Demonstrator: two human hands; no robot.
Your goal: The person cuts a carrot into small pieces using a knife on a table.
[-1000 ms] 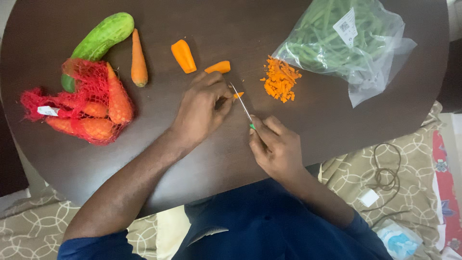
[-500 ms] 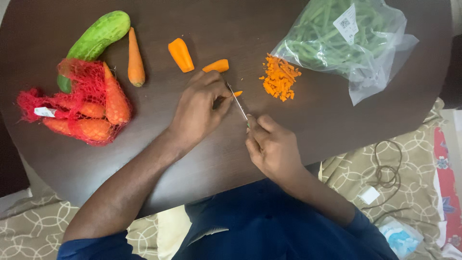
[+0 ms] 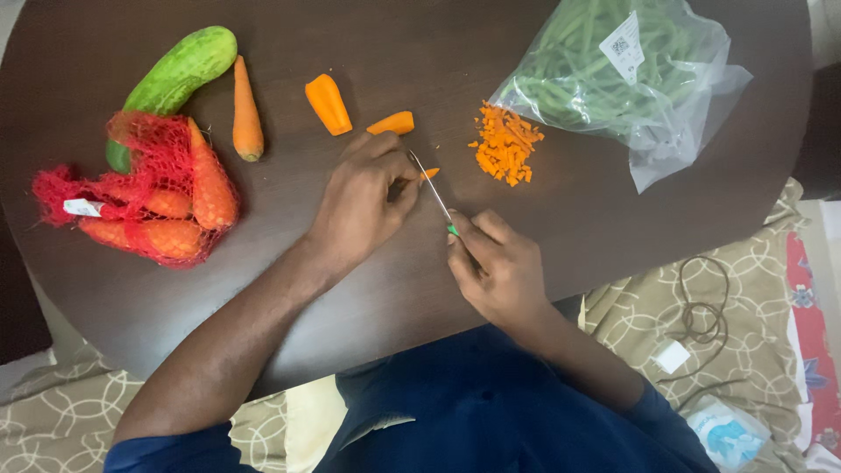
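From the head camera, your left hand (image 3: pixel 361 203) presses down on a small orange carrot sliver (image 3: pixel 429 173) on the dark round wooden table (image 3: pixel 289 280), while your right hand (image 3: pixel 495 267) grips a thin green-handled knife (image 3: pixel 434 193), its blade resting against the sliver beside the heap of diced orange carrot (image 3: pixel 505 145).

one head-worn camera looks almost straight down from above the person, fairly close. the dark counter (image 3: pixel 543 52) fills the far part of the view, both forearms reach in from the near edge, and patterned bedding (image 3: pixel 753 315) shows near right.
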